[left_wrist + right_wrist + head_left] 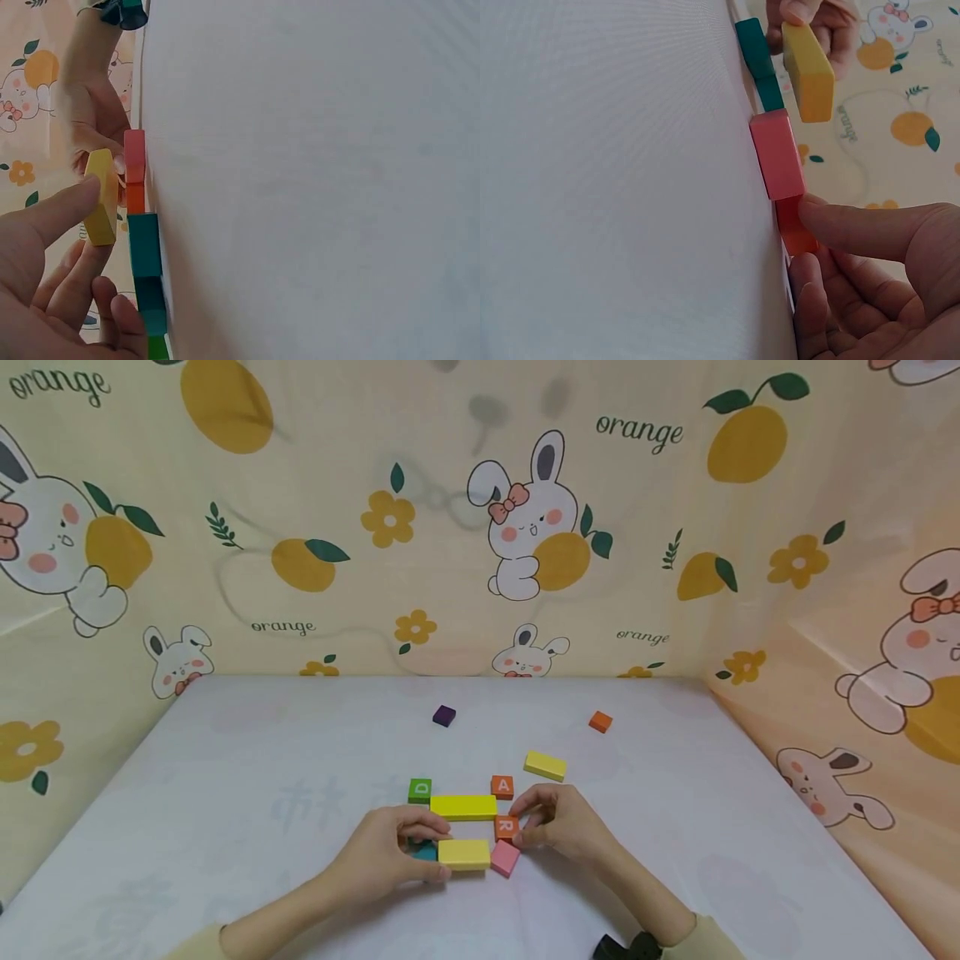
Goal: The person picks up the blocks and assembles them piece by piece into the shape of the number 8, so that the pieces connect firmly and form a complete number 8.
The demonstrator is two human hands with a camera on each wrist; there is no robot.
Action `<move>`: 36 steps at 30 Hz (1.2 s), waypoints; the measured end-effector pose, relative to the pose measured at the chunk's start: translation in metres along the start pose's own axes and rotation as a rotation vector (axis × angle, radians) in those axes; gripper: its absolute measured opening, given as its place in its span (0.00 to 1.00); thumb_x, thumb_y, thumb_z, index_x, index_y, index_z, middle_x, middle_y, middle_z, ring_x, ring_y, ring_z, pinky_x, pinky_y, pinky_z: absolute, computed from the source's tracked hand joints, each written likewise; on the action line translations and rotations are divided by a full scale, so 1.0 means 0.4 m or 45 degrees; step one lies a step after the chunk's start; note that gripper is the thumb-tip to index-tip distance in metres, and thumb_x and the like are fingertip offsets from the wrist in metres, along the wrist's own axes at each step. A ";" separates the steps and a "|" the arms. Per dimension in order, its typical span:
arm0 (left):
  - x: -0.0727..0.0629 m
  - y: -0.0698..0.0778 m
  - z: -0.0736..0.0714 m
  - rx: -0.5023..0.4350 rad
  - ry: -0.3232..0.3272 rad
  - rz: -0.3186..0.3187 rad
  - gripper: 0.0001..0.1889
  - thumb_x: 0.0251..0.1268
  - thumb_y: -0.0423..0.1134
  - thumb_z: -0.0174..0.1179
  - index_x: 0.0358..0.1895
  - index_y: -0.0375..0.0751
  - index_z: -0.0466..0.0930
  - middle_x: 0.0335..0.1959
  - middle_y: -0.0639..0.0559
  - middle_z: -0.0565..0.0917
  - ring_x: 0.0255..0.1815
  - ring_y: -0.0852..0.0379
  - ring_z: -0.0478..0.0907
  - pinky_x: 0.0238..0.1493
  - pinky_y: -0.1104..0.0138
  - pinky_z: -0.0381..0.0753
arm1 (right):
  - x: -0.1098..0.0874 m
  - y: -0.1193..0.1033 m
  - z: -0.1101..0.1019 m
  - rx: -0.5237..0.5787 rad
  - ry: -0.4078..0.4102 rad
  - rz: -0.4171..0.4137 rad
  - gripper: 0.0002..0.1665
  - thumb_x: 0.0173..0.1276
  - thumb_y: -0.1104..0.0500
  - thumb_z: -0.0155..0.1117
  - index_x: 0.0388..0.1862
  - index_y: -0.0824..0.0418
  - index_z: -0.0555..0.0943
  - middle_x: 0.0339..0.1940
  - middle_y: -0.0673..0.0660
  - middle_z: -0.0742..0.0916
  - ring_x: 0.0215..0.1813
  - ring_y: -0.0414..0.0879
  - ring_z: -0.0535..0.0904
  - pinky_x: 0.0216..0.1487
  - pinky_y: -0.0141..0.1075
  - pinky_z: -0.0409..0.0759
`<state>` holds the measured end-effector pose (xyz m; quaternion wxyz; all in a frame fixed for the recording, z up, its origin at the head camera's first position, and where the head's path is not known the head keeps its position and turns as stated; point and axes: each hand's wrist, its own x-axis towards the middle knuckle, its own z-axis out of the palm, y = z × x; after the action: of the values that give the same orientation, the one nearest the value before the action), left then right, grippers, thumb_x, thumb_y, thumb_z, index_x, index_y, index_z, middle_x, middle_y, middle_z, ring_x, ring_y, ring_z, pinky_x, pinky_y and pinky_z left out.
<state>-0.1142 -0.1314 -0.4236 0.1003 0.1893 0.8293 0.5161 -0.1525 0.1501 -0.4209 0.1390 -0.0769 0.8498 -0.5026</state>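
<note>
My left hand (378, 853) pinches a yellow block (463, 856) between thumb and fingers. Both wrist views show this block (100, 196) raised off the tabletop, apart from the teal blocks (145, 244) beside it. With thumb and fingertips, my right hand (567, 824) holds the sides of an orange block marked R (507, 827), which sits on the table. A pink block (778, 154) stands at a slant just nearer than the R block. Farther back, a long bright yellow block (463, 807) lies between a green D block (420, 790) and an orange A block (502, 787).
A loose yellow block (545, 765) lies behind my right hand. Toward the back of the white table (225, 777) are a dark purple block (444, 716) and a small orange block (600, 722). A patterned cloth (450, 635) rises behind and along the sides.
</note>
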 end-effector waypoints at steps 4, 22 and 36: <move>-0.008 0.007 -0.011 -0.007 0.042 -0.028 0.23 0.47 0.50 0.78 0.47 0.48 0.84 0.40 0.65 0.87 0.37 0.54 0.79 0.33 0.68 0.73 | 0.003 0.001 0.002 -0.006 0.001 0.018 0.17 0.51 0.65 0.80 0.40 0.59 0.85 0.32 0.55 0.84 0.30 0.48 0.77 0.31 0.33 0.75; -0.009 0.014 -0.011 -0.038 -0.001 -0.028 0.23 0.44 0.47 0.80 0.45 0.47 0.85 0.39 0.64 0.87 0.38 0.54 0.81 0.35 0.68 0.75 | 0.000 -0.002 0.000 0.000 -0.001 0.019 0.17 0.51 0.66 0.80 0.40 0.59 0.85 0.31 0.55 0.84 0.30 0.48 0.77 0.30 0.34 0.75; 0.002 0.039 0.015 0.141 -0.133 -0.046 0.21 0.44 0.43 0.80 0.44 0.47 0.84 0.35 0.66 0.85 0.36 0.56 0.76 0.38 0.68 0.74 | -0.001 -0.003 -0.001 0.021 -0.009 -0.002 0.18 0.51 0.66 0.80 0.41 0.61 0.84 0.33 0.55 0.84 0.30 0.48 0.76 0.29 0.33 0.74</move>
<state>-0.1095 -0.1202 -0.4122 0.1420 0.2064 0.8535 0.4569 -0.1523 0.1499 -0.4198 0.1421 -0.0784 0.8451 -0.5095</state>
